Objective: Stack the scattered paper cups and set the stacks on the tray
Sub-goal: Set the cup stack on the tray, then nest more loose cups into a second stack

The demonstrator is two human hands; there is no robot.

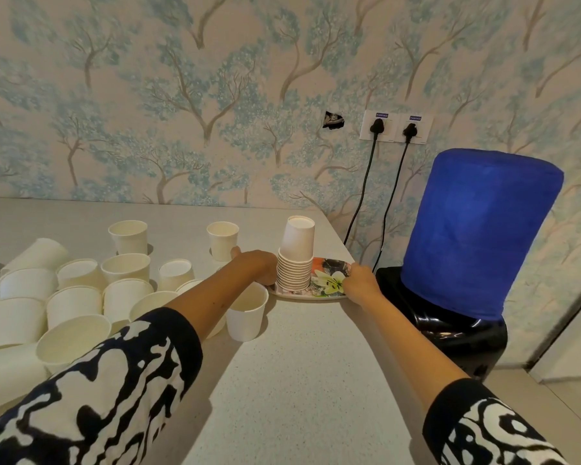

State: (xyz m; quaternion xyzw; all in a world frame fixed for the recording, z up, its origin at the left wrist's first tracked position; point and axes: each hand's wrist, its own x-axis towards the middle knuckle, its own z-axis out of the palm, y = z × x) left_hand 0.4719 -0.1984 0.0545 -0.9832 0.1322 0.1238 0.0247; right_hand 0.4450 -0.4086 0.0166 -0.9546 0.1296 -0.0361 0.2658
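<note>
**White paper cups: one stack on the tray, the rest loose on the bench**

White paper makes up everything to be sorted. One stack of cups (295,263), upside down with about a dozen rims showing at its foot, stands on the left part of the flowered tray (329,284), which lies at the far right edge of the bench (299,380).

Loose cups (81,297) crowd the left of the bench; roughly fifteen can be made out, though the left arm and the picture's edge hide some, so the count is not firm. Most stand upright and packed against one another; a few at the far left lie tipped. Two upright cups stand apart, farther back, and a single cup (246,313) stands just under the left forearm, near the tray.

Both hands are at the tray. The left hand (255,265) curls against its left rim beside the stack, its grip closed around the edge. The right hand (361,283) grips the right rim, fingers bent over it.

Right of the bench stands a black dispenser (450,317) carrying a bottle under a blue cover (477,229). Two black plugs (378,125) sit in wall sockets, their cords hanging behind the bench.
</note>
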